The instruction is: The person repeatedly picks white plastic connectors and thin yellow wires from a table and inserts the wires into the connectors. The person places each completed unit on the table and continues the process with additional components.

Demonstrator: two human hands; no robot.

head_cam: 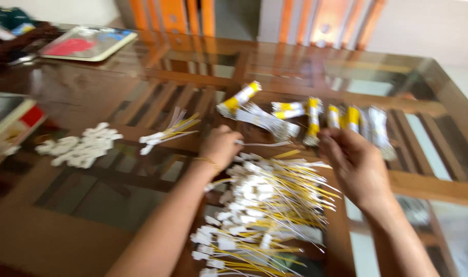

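1. Looking down through the head camera, we see our left hand near the centre of the glass-topped table, fingers curled in on a thin white wire that runs off toward 3 o'clock.
2. Our right hand sits at about 3 o'clock from the left one, palm down and fingers bent; motion blur hides the fingertips, so we cannot tell whether it grips anything.
3. Below both hands, toward 6 o'clock, lies a large heap of yellow and white wires with white connectors (the biggest pile on the table), spreading down to the bottom edge of the view.
4. At 12 o'clock from the hands, a row of bundles wrapped in yellow and white bands lies across the glass, just beyond the right hand's fingers.
5. A small loose bunch of wires rests at 9 o'clock from the left hand, and further that way sits a pile of white connectors.
6. Far off at 11 o'clock lies a flat tray with red and blue contents.
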